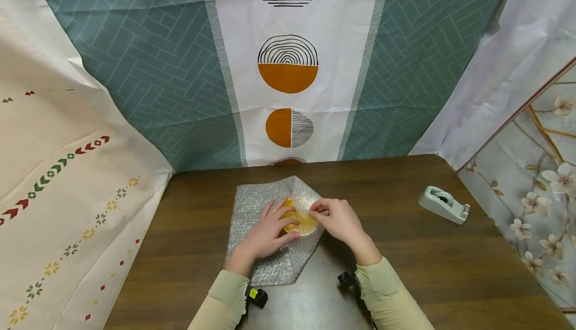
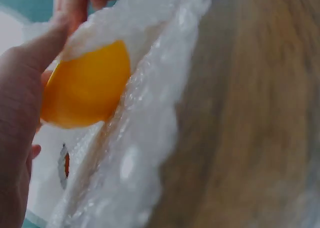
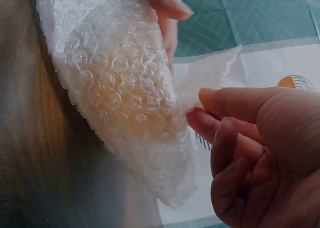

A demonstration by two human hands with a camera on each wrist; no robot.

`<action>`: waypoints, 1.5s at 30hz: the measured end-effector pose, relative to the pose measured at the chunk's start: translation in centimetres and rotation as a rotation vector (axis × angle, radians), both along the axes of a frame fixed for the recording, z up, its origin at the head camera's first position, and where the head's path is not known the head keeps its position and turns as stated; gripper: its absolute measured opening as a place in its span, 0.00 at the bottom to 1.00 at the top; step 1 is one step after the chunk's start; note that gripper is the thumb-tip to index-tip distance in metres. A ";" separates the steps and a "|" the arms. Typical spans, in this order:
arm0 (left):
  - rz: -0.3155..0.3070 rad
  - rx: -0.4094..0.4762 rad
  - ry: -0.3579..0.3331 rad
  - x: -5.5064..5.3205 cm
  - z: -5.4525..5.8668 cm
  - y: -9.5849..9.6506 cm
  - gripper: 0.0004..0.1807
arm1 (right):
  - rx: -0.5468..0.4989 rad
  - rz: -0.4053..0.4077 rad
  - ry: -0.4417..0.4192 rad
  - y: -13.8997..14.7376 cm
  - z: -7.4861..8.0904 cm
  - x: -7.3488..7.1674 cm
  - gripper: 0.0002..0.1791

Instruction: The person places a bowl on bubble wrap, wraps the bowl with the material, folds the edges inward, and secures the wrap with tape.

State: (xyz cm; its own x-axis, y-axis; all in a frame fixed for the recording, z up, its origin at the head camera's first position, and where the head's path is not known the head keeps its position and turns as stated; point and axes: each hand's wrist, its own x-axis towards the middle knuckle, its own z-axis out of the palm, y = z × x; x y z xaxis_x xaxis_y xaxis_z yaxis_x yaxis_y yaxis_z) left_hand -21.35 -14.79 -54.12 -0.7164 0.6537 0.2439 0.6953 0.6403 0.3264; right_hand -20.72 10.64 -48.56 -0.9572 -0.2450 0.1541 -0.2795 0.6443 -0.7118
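A smooth, rounded yellow bowl (image 2: 90, 88) lies on a sheet of bubble wrap (image 1: 256, 200), part of which is folded over its right side. My left hand (image 1: 267, 232) rests on the bowl's left side, its fingers spread and fairly straight. Thumb and index finger of my right hand (image 1: 339, 220) pinch the edge of the folded flap just right of the bowl. From the right wrist, the bubble wrap (image 3: 120, 78) covers the bowl, which shows only as a yellow tint through the bubbles.
A white tape dispenser (image 1: 444, 205) sits on the brown wooden table (image 1: 382, 185), off to the right. Patterned cloths hang behind the table (image 1: 180, 120) and along both sides. A greyish, shiny patch (image 1: 310, 305) of the tabletop lies between my forearms.
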 end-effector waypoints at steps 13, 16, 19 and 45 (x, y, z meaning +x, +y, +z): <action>0.114 0.291 -0.112 0.1 -0.3 -0.3 0.43 | 0.059 -0.002 0.004 -0.8 0.1 0.5 0.04; 0.120 0.316 -0.120 0.2 -0.3 -0.2 0.44 | 0.093 0.010 0.024 -1.2 0.0 0.6 0.04; 0.118 0.324 -0.104 0.1 -0.4 -0.1 0.44 | 0.141 0.011 0.046 -1.6 -0.2 0.8 0.04; 0.043 0.097 -0.001 -0.1 0.1 -0.7 0.25 | 0.418 0.157 0.226 -2.4 -0.5 1.3 0.07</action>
